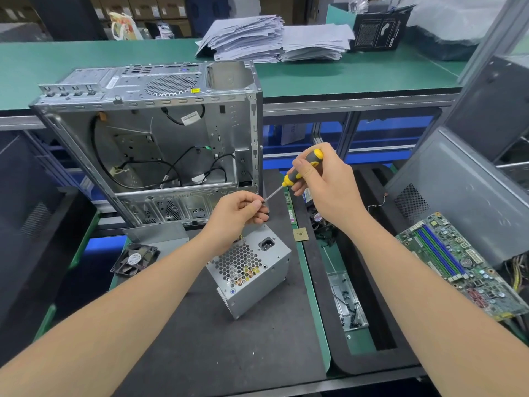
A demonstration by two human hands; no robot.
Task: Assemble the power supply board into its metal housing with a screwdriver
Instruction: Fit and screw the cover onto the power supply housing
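Note:
The grey metal power supply housing (252,275) lies tilted on the dark mat, its honeycomb vent and power socket facing up. My right hand (323,181) grips the yellow-and-black handle of a screwdriver (297,173), held in the air above the housing. The shaft slants down to the left. My left hand (239,210) pinches the screwdriver's tip between thumb and fingers; whether a screw sits there is hidden.
An open computer case (154,133) stands behind the housing with loose cables inside. A small fan (136,259) lies at the left, a motherboard (461,265) at the right, a tray of screws (347,302) near the mat's right edge. Paper stacks (274,38) sit on the far bench.

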